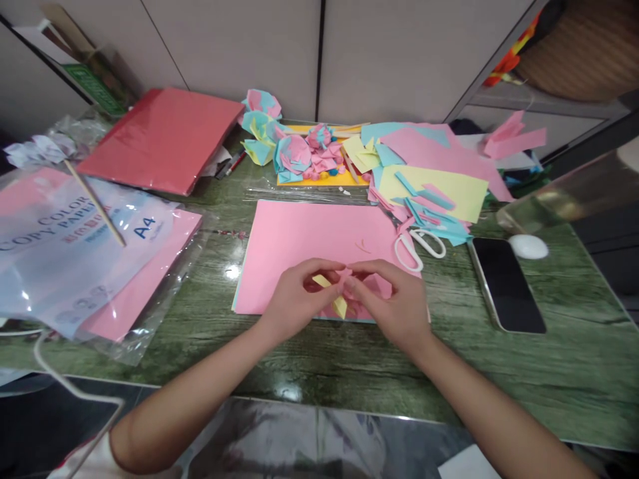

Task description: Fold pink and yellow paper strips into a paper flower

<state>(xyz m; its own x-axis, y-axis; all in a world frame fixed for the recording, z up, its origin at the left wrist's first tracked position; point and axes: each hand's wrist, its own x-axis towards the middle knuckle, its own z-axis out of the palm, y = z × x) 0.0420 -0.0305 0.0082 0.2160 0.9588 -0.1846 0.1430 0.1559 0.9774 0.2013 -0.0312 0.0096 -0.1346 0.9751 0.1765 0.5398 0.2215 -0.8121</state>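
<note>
Centrally in the head view, both hands met low over the pink stack, which lay flat on the green desk. The left hand had its thumb and forefinger drawn together on a small pink piece, its other fingers curled beneath. The right hand pinched the same piece from the other side, its fingertips almost touching the left's. Much of the piece was hidden by the fingers. A yellow piece showed below the thumbs; whether it was held or attached could not be told.

White-handled scissors rested across the right edge of the stack, among paper scraps. Farther right lay a dark-screened phone, with a white rounded object just beside its upper end. Behind the stack were thin wires, and past them several paper flowers in pink, blue and yellow, some on an orange-yellow sheet.

On the left, a red folder lay near the wall, and a clear bag of coloured paper spread nearer the front, a wooden stick lying across it. A white cable hung over the front edge.
</note>
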